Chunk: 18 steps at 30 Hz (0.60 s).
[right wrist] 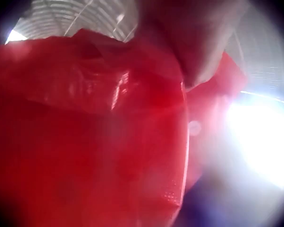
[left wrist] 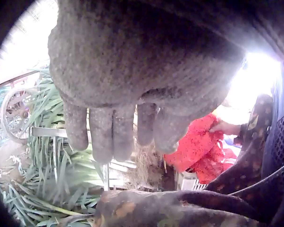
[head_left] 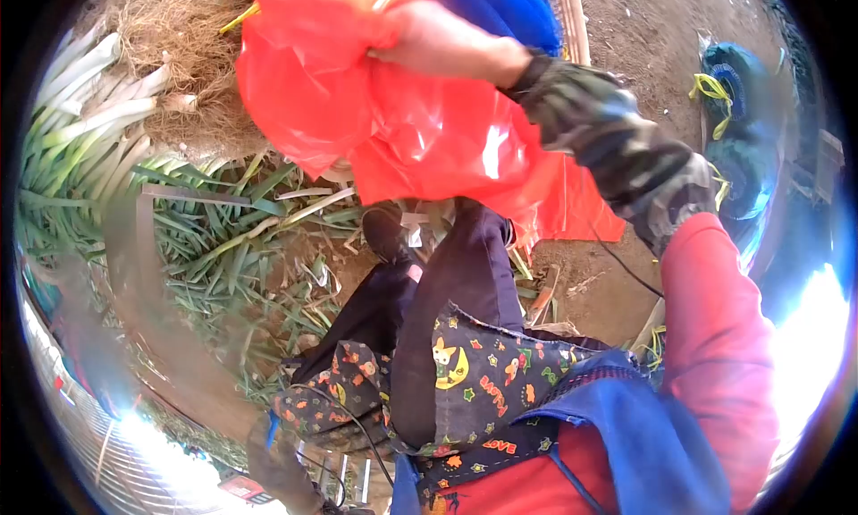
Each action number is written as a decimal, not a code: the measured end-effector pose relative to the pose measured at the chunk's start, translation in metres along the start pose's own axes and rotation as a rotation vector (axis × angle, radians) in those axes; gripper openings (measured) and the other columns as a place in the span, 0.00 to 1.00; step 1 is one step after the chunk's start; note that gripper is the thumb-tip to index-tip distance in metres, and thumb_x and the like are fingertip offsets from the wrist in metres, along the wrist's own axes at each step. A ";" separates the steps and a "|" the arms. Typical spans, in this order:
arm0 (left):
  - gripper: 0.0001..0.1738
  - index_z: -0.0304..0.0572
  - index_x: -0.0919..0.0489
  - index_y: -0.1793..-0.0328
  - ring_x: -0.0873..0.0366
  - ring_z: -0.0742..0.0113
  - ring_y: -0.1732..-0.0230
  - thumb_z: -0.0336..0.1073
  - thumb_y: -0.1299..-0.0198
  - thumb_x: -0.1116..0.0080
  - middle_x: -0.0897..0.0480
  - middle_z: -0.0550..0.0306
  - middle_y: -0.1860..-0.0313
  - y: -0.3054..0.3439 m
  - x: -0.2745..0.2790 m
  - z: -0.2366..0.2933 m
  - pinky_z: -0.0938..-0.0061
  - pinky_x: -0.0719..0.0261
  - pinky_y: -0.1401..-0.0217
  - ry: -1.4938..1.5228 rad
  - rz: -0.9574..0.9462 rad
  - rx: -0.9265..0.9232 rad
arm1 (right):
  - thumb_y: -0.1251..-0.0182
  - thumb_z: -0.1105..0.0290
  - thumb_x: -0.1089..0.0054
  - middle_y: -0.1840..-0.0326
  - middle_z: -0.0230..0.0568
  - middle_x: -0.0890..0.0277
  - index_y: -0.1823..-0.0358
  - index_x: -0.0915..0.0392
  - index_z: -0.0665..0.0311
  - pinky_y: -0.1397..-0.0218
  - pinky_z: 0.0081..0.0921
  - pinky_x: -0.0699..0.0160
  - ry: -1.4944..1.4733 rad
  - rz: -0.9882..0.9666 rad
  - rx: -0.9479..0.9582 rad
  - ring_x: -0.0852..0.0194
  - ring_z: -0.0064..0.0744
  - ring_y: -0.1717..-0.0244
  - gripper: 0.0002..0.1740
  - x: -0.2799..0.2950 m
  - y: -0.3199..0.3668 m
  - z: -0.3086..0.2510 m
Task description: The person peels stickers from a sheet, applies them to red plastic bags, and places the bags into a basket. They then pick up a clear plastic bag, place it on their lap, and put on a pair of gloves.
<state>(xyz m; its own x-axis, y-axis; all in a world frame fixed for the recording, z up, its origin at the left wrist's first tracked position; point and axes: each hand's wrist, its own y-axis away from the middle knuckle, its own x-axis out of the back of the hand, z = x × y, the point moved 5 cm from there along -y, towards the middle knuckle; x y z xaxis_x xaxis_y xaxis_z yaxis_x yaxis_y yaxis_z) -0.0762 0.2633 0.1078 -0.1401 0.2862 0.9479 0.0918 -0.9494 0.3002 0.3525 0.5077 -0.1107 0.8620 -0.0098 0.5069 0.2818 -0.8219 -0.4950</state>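
Observation:
In the head view, my bare right hand (head_left: 442, 43) grips red plastic sheeting or a bag (head_left: 447, 148), which hangs in folds below it. The right wrist view is filled by the red plastic (right wrist: 94, 142), with the blurred hand (right wrist: 189, 42) against its upper edge. My left hand (left wrist: 142, 71), in a grey, dirty glove, has its fingers hanging down and holds nothing in the left wrist view. It is away from the plastic (left wrist: 196, 142), low at the left of the head view.
Leeks (head_left: 107, 122) with long roots (head_left: 192, 32) lie at the upper left, above scattered green leaves (head_left: 206, 247). Blue material (head_left: 509, 10) is behind the red plastic. Wrapped blue bundles (head_left: 742, 95) with yellow ties stand at the right. A spoked wheel (left wrist: 14, 113) shows at the left.

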 end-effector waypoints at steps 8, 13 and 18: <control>0.25 0.31 0.21 0.45 0.20 0.51 0.52 0.48 0.35 0.41 0.17 0.45 0.54 -0.006 -0.016 0.003 0.62 0.24 0.47 0.062 -0.055 -0.032 | 0.44 0.69 0.47 0.58 0.46 0.16 0.60 0.15 0.62 0.47 0.41 0.20 0.527 -0.668 0.061 0.17 0.43 0.53 0.14 -0.125 0.079 0.055; 0.26 0.32 0.21 0.45 0.20 0.52 0.53 0.49 0.35 0.42 0.17 0.45 0.54 -0.007 -0.024 0.010 0.62 0.24 0.48 0.054 -0.082 -0.022 | 0.35 0.70 0.52 0.57 0.39 0.17 0.55 0.17 0.59 0.51 0.45 0.23 0.217 -0.338 -0.179 0.19 0.41 0.57 0.13 -0.209 0.092 0.119; 0.27 0.32 0.21 0.44 0.20 0.52 0.54 0.51 0.35 0.43 0.17 0.46 0.54 -0.008 -0.030 0.015 0.62 0.23 0.50 0.047 -0.099 -0.022 | 0.33 0.69 0.50 0.59 0.40 0.18 0.56 0.18 0.60 0.54 0.41 0.22 0.413 -0.853 -0.334 0.20 0.40 0.59 0.11 -0.219 0.085 0.116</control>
<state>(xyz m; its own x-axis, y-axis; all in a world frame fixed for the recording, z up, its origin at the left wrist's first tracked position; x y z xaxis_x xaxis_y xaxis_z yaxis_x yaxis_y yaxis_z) -0.0574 0.2640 0.0784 -0.1933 0.3728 0.9075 0.0532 -0.9196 0.3891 0.2362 0.5060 -0.3456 0.1954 0.5119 0.8365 0.5494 -0.7637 0.3390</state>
